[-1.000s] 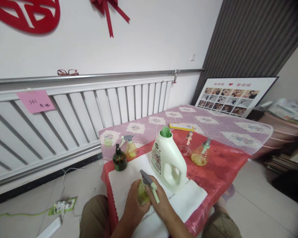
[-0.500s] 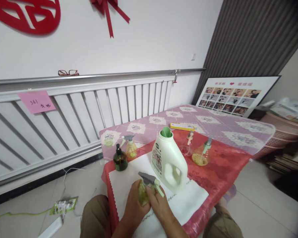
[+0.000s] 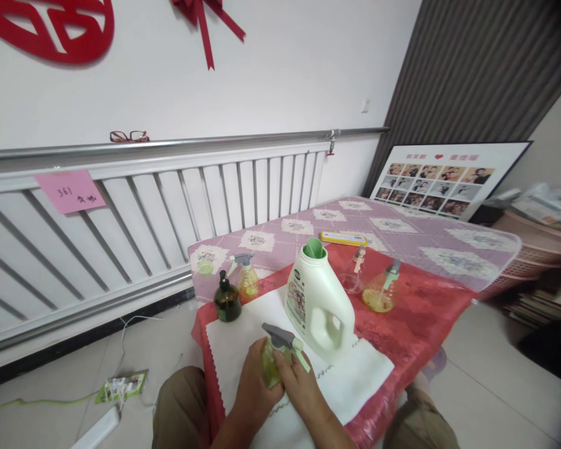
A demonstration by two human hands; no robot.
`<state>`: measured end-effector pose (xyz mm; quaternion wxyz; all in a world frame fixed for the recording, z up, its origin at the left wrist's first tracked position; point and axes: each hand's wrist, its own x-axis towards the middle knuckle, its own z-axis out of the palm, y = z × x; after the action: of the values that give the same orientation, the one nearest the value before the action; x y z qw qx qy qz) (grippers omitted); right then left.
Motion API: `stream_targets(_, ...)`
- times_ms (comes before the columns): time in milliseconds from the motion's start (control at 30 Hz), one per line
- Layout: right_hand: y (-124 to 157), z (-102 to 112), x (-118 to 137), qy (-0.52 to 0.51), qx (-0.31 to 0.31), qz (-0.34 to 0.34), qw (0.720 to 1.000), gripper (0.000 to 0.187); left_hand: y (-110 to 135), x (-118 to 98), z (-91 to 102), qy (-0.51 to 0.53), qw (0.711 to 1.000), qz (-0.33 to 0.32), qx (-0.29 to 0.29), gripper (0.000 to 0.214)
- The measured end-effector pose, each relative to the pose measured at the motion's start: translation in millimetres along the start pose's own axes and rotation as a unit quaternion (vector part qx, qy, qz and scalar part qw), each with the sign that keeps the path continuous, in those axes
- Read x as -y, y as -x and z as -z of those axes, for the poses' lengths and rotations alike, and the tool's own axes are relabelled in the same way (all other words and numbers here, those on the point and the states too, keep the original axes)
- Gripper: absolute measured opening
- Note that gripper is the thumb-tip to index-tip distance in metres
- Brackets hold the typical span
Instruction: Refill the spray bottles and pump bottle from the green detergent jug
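Note:
A small spray bottle [image 3: 270, 368] with a yellow-green body and a grey trigger head is held between both hands above a white cloth [image 3: 358, 386]. My left hand [image 3: 254, 381] wraps its body from the left. My right hand [image 3: 300, 388] closes on it from the right, thumb against the bottle, below the pale green nozzle. Just beyond the hands stands a large pale green jug [image 3: 315, 299] with a green funnel-like piece [image 3: 315, 248] in its mouth. To the left are a dark pump bottle [image 3: 227, 300] and another spray bottle [image 3: 247, 279].
Further right on the red cloth [image 3: 416, 299] stand a clear spray bottle [image 3: 354, 282] and one with yellow liquid [image 3: 378, 299]. A yellow box [image 3: 343, 238] lies behind the jug. A white radiator [image 3: 168, 212] runs along the wall. Cables and a white power strip [image 3: 98, 429] lie on the floor.
The view has shifted very slightly. Both hands keep the same hold on the spray bottle, and the other things stay in place.

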<state>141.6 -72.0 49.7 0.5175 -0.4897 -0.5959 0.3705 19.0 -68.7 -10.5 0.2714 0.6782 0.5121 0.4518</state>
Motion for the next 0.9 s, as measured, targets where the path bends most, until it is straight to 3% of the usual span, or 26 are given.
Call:
stream_targets(100, 0.3, 1.7, -3.7, 0.008, 0.005, -0.004, 1.000, 0.037, -0.2, -0.4, 0.0, 0.002, 1.000, 0.005, -0.004, 0.067)
stream_targets(233, -2.5, -4.9, -6.9, -0.028, -0.015, -0.071, 0.997, 0.047, -1.0, -0.7, 1.0, 0.014, 1.000, 0.004, 0.005, 0.069)
stream_targets(300, -3.9, -8.0, -6.7, -0.048, -0.025, -0.088, 0.995, 0.043, -0.8, 0.0, 1.4, 0.016, 1.000, 0.007, 0.010, 0.069)
stream_targets(433, -3.5, -6.2, -5.7, -0.020, -0.011, -0.066, 0.998, 0.029, 0.4, 2.4, 0.6, 0.009, 1.000, 0.022, 0.000, 0.069)
stream_targets(667, -1.1, -3.1, -5.0, -0.004, -0.013, 0.005, 1.000, 0.034, -1.6, -3.3, 1.9, 0.021, 1.000, 0.004, 0.007, 0.066)
stream_targets(900, -4.2, -2.5, -1.4, -0.009, -0.009, 0.006, 1.000, 0.024, -1.0, -1.5, 1.1, 0.020, 1.000, 0.007, 0.006, 0.064)
